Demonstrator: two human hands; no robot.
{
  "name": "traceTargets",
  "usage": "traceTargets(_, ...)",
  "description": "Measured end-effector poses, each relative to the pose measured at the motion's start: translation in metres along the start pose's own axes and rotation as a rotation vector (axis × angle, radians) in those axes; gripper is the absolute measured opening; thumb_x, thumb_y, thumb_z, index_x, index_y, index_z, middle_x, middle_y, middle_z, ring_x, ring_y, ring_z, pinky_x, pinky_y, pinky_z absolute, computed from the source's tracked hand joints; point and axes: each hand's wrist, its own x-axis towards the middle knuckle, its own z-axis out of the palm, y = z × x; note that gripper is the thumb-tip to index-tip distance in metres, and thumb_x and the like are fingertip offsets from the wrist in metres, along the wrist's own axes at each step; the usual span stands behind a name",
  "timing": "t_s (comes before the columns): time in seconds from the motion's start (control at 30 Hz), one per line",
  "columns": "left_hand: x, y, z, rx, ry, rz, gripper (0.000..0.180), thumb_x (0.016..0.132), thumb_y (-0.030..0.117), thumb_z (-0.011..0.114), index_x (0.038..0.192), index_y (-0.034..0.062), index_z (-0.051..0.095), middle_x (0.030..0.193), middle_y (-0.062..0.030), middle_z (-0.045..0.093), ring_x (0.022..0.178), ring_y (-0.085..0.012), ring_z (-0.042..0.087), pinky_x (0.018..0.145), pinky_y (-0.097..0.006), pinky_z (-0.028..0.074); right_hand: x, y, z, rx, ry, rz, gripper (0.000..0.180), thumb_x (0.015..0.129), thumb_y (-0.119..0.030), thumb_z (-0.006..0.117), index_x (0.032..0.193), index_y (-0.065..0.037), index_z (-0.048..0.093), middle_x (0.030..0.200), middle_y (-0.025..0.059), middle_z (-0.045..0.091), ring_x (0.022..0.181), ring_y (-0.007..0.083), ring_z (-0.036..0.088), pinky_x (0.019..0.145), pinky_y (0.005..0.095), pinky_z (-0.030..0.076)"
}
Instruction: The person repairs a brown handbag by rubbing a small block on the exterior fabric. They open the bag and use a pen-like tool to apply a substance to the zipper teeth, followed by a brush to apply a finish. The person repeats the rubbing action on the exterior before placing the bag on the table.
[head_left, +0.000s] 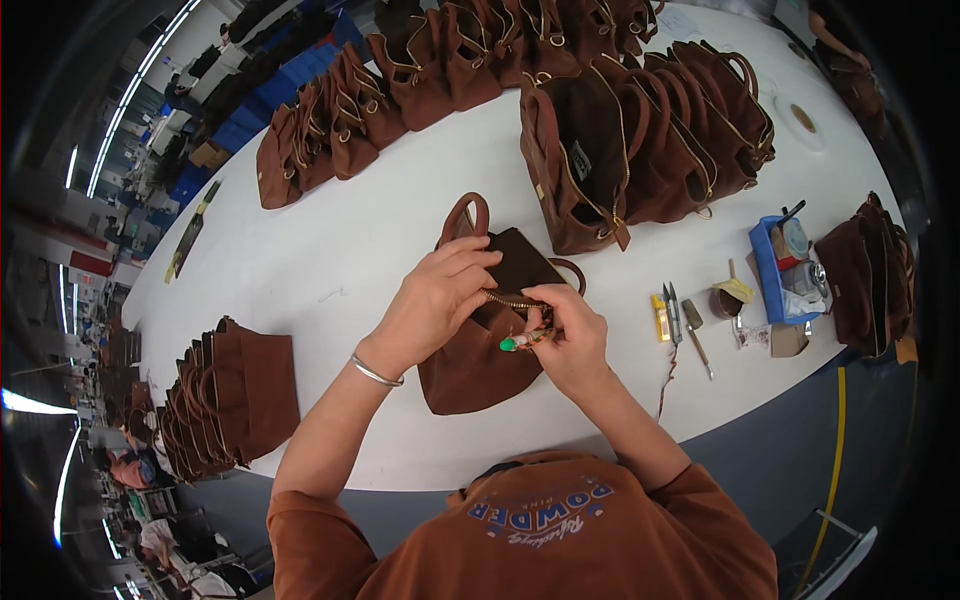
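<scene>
A brown handbag (475, 375) with two looped handles and a gold-toothed zipper (512, 300) lies on the white table in front of me. My left hand (430, 305) is closed on the bag's top edge at the zipper, beside the left handle (470, 215). Opposite it, my right hand (570, 335) pinches near the other end of the zipper. Tucked in the right hand is a small green-ended tool (508, 344) with an orange patterned wrap; its kind is unclear. The fingertips partly hide the zipper's right end.
Brown handbags stand in rows at the back (420, 80), far right (640, 150) and left (240, 385). On the right lie a yellow box (661, 318), pen-like tools (674, 310), a brush (697, 330), a glue pot (728, 300) and a blue bin (768, 270).
</scene>
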Motion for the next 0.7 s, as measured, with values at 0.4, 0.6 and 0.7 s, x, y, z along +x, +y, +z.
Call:
traceTargets(0.4,-0.019,0.026,-0.015,0.044,0.292,-0.286,0.012,0.08,-0.001,0.07,0.091,0.0018,0.067,0.077,-0.0094,0.064,0.067,-0.0241,0.062,0.059,-0.033,0.05,0.043,-0.023,0.007,-0.24,-0.019,-0.43,0.037,0.071,0.002,0.073,0.106,-0.008,0.072,0.087,0.0037,0.061,0.063,0.0154,0.062,0.051,0.0275,0.048)
traceTargets(0.6,-0.062,0.031,0.007,-0.063,0.398,-0.543,0.011,0.084,-0.002,0.068,0.095,0.0007,0.068,0.08,-0.0089,0.066,0.064,-0.0157,0.065,0.057,-0.027,0.053,0.026,-0.025,0.024,-0.27,-0.155,-0.381,0.039,0.071,0.001,0.071,0.109,-0.006,0.07,0.091,0.0036,0.059,0.065,0.0157,0.062,0.052,0.029,0.049)
traceTargets(0.7,-0.072,0.037,0.01,-0.068,0.466,-0.585,0.011,0.085,-0.002,0.068,0.096,0.0,0.068,0.081,-0.0093,0.067,0.065,-0.0152,0.067,0.059,-0.026,0.055,0.021,-0.027,0.029,-0.285,-0.22,-0.39,0.041,0.069,0.003,0.07,0.109,-0.005,0.07,0.092,0.0046,0.058,0.067,0.0165,0.062,0.053,0.0294,0.049)
